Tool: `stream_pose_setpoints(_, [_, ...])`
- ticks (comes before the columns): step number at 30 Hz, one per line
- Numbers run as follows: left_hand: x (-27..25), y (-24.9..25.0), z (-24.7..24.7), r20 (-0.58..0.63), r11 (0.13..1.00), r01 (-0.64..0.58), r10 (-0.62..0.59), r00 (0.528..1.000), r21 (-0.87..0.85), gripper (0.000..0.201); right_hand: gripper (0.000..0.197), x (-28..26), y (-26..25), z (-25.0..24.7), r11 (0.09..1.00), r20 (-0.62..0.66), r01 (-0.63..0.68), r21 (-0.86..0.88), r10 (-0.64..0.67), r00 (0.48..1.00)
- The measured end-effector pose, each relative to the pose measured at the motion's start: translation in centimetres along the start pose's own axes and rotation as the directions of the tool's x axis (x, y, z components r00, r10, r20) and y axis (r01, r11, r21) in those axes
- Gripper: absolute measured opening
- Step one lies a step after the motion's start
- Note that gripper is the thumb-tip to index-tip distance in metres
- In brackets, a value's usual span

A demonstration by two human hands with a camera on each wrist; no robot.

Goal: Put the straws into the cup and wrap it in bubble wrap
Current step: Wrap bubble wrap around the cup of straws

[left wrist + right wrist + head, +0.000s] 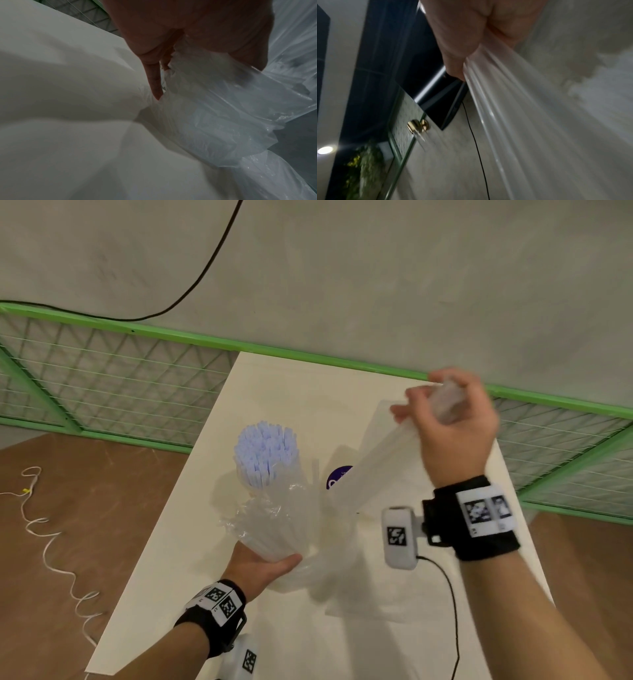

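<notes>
A bundle of pale blue-white straws (265,453) stands tilted above the white table (291,378), its lower part in a crumpled clear plastic bag (274,518). My left hand (263,568) grips the bundle's lower end through the bag (223,108). My right hand (448,426) is raised to the right and clutches a stretched band of clear plastic film (380,467) that runs down to the bag. The film (522,108) is pulled taut from my right hand (462,40). A round purple label (339,477) shows behind the film. I cannot make out a cup.
A translucent sheet (359,587) lies on the table under my hands. A green wire fence (120,371) borders the table's far side and right. A black cable (448,594) trails from my right wrist. A white cord (44,542) lies on the brown floor to the left.
</notes>
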State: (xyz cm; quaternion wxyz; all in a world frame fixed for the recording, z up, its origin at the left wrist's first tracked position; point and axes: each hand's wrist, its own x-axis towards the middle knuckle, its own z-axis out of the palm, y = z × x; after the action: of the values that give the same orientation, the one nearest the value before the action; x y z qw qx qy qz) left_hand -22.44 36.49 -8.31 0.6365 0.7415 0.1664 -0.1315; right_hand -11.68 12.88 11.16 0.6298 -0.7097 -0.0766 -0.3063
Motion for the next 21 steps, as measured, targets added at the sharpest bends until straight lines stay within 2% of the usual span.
stream_pose_setpoints(5, [0.0,0.0,0.1,-0.002,1.0,0.015,-0.015,1.0,-0.012,0.042,0.025,5.8,-3.2,-3.3,0.987,-0.157,0.15,0.051,-0.14,0.978])
stream_pose_setpoints(7, [-0.1,0.1,0.1,-0.007,1.0,0.022,-0.022,1.0,-0.018,0.042,0.024,7.5,-3.2,-4.2,0.985,-0.154,0.166,0.043,-0.158,0.975])
stream_pose_setpoints(9, [-0.1,0.1,0.0,0.0,0.999,0.025,-0.025,1.0,-0.02,0.042,0.024,8.4,-1.3,-4.6,0.992,-0.069,0.127,-0.001,-0.126,0.99])
stream_pose_setpoints(12, [-0.1,0.0,0.0,-0.001,1.0,0.018,-0.018,1.0,-0.02,0.045,0.021,8.5,3.5,-4.7,0.997,0.088,-0.024,-0.073,0.031,0.996])
stream_pose_setpoints(14, [-0.1,0.0,0.0,-0.012,0.999,0.025,-0.025,1.0,-0.025,0.047,0.02,7.8,6.2,-4.8,0.972,0.192,-0.028,-0.232,0.074,0.979])
stream_pose_setpoints(17, [-0.2,0.1,0.2,-0.015,0.999,0.027,-0.027,1.0,-0.028,0.046,0.028,6.2,8.7,-5.2,0.829,0.378,0.086,-0.553,0.158,0.912])
stream_pose_setpoints(19, [-0.2,0.0,0.2,-0.019,0.999,0.026,-0.027,0.999,-0.028,0.045,0.039,5.4,9.9,-5.6,0.75,0.509,0.224,-0.623,0.171,0.843])
stream_pose_setpoints(21, [-0.2,0.1,0.1,-0.02,0.999,0.034,-0.034,0.999,-0.028,0.044,0.05,5.1,10.8,-5.7,0.711,0.602,0.331,-0.62,0.16,0.783])
